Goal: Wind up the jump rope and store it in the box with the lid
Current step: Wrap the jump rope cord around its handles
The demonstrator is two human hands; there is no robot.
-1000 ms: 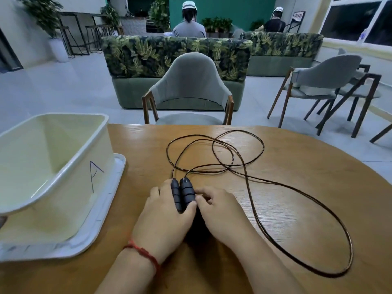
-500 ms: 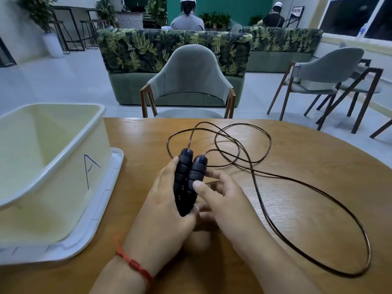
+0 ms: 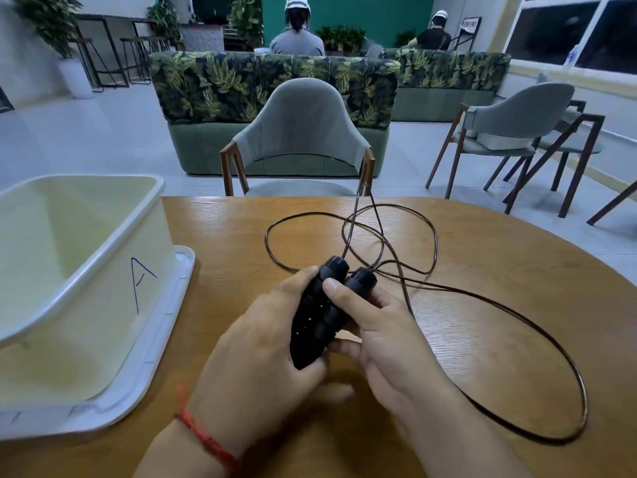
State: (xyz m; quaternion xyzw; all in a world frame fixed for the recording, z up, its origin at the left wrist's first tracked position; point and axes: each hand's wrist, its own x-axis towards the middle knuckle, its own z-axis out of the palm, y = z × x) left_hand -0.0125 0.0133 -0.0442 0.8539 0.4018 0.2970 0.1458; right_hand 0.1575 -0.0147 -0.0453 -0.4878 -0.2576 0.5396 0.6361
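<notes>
Jump-rope handles (image 3: 324,312), lower ends hidden, sit gripped between left hand (image 3: 262,353) and right hand (image 3: 389,336).

A single hand-drawn capital letter "A" (image 3: 140,286), in dark blue marker, stands on the near side wall of the cream plastic box (image 3: 103,270) at the left of the frame. A framed sign (image 3: 471,24) at the upper right, against the far wall, carries a line of characters too small and blurred to read.
</notes>
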